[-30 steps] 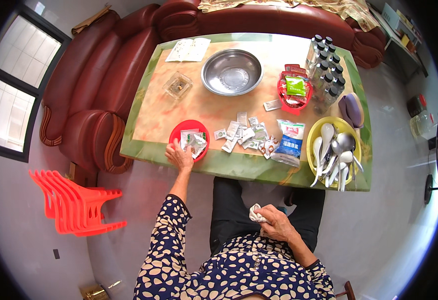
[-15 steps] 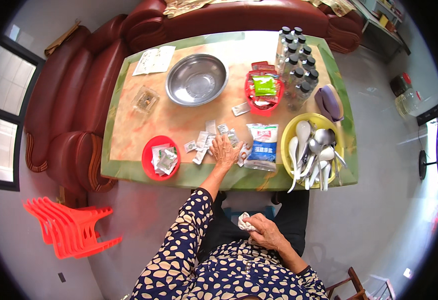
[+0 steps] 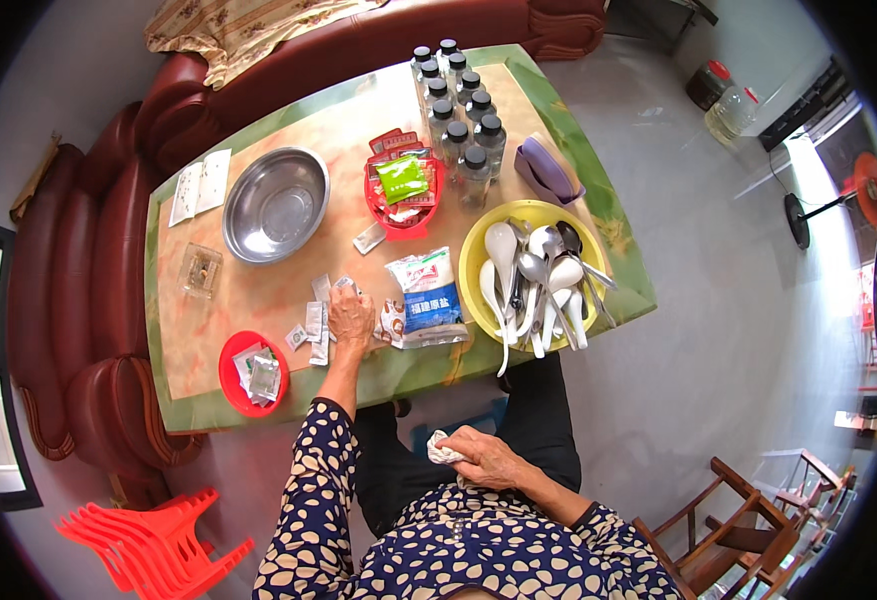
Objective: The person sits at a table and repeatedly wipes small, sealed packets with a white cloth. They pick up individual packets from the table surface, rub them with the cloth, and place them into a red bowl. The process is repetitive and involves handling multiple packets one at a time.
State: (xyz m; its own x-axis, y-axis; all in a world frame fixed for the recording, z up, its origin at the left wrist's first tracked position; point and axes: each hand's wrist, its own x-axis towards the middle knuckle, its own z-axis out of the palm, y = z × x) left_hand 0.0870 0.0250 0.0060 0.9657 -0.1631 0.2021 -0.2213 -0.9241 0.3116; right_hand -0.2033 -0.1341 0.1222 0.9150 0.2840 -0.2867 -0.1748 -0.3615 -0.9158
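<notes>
- Head view: your left hand (image 3: 351,316) rests on the small packets (image 3: 318,345), which show at its 9 o'clock on the table (image 3: 193,325); I can't tell whether its fingers grip one.
- At its 8 o'clock sits the red bowl (image 3: 229,368); at 3, the white-and-blue bag (image 3: 428,300).
- Between 4 and 5, your right hand (image 3: 488,459) clutches a bunched white cloth (image 3: 444,448).
</notes>
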